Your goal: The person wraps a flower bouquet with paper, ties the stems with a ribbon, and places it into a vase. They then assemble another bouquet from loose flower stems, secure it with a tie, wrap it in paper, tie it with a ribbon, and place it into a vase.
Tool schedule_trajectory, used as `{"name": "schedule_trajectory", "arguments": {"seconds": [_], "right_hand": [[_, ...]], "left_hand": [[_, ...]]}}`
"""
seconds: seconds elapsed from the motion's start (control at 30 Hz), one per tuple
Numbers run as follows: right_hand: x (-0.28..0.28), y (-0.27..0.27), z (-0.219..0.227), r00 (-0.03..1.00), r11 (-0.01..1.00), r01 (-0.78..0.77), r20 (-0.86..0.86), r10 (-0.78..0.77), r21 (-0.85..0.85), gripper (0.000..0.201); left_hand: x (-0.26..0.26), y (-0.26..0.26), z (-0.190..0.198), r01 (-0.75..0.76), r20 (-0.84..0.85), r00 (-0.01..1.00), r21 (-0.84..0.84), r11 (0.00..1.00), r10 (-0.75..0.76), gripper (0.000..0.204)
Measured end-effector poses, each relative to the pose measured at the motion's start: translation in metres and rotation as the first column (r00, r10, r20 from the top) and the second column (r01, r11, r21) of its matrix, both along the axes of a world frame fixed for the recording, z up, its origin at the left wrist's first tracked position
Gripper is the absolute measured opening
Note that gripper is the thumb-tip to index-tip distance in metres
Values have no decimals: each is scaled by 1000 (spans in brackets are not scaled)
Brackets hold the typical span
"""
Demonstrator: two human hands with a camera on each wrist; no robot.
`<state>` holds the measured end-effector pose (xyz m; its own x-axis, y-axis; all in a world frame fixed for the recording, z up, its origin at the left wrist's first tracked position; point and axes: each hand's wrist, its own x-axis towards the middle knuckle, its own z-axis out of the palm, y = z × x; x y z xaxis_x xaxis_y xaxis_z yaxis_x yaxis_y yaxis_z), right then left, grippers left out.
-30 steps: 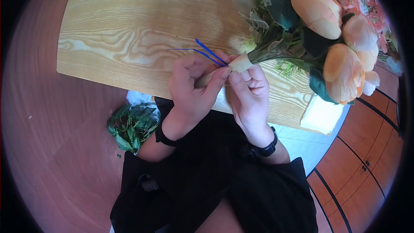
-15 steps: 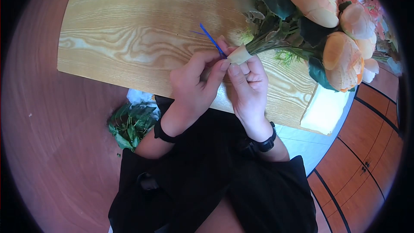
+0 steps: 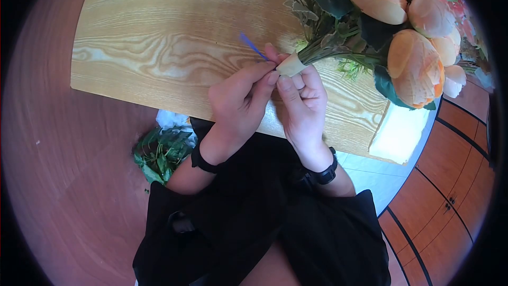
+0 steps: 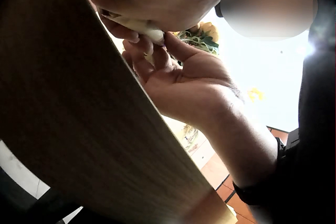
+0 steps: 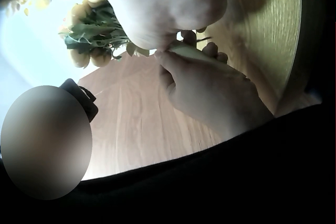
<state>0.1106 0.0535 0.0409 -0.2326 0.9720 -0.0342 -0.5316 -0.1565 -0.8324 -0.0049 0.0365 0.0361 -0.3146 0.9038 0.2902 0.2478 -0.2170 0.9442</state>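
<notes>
In the head view, a bouquet of artificial peach flowers (image 3: pixel 416 66) lies toward the right, its green stems (image 3: pixel 330 42) running into a cream wrap (image 3: pixel 291 65). A thin blue tie (image 3: pixel 252 45) sticks out up and left from the wrap's near end. My left hand (image 3: pixel 239 95) pinches the tie there between thumb and index finger, the thumb tip right at the wrap. My right hand (image 3: pixel 307 103) grips the wrapped stems, thumb on the near side and fingers curled underneath. In the left wrist view, the cream wrapped end (image 4: pixel 139 26) shows between the hands.
The wood-grain table (image 3: pixel 159 32) lies under the hands. A white folded sheet (image 3: pixel 400 132) lies at its right near corner. Green leaves (image 3: pixel 160 151) stick out beside a white bag below the table's near edge. Orange-brown cabinets (image 3: pixel 444 180) stand at the right.
The tie's two loose strands have come together into one, and less of it shows. My left fingers have closed in on it. The bouquet has shifted slightly up and left.
</notes>
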Motion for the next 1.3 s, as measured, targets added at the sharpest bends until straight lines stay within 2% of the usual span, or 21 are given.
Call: {"name": "schedule_trajectory", "arguments": {"seconds": [0.17,0.27,0.33,0.43,0.47,0.53,0.97,1.17,1.23,1.3], "right_hand": [[0,1,0,1000,1000,-2,-21,2,-7,31],[0,1,-1,1000,999,-8,-25,8,-32,31],[0,1,-2,1000,1000,2,-9,-2,-24,31],[-1,0,0,1000,999,21,16,-20,-39,31],[-1,0,0,1000,999,22,16,-21,-41,31],[-1,0,-1,1000,999,4,3,-4,-39,31],[-2,0,2,997,998,18,74,-14,-54,39],[-1,1,5,992,1000,8,124,-7,-11,42],[-3,1,9,989,998,62,133,-59,-18,40],[1,1,10,984,1000,29,177,-27,-7,39]], "left_hand": [[0,0,-4,0,-9,1000,34,999,0,16],[2,3,-1,-8,90,996,11,1000,7,17],[0,2,0,6,157,987,-125,992,14,16],[3,1,-6,-20,237,971,-57,998,33,14],[2,0,-6,-19,238,971,-58,998,32,14],[-1,-1,-4,19,100,995,-86,996,-11,12],[-5,-1,-6,46,116,993,-122,992,-32,11],[-8,0,1,77,38,996,-56,995,-75,10],[-7,0,6,137,153,981,-96,986,-122,13],[-8,0,10,167,205,970,-158,973,-133,15]]}}
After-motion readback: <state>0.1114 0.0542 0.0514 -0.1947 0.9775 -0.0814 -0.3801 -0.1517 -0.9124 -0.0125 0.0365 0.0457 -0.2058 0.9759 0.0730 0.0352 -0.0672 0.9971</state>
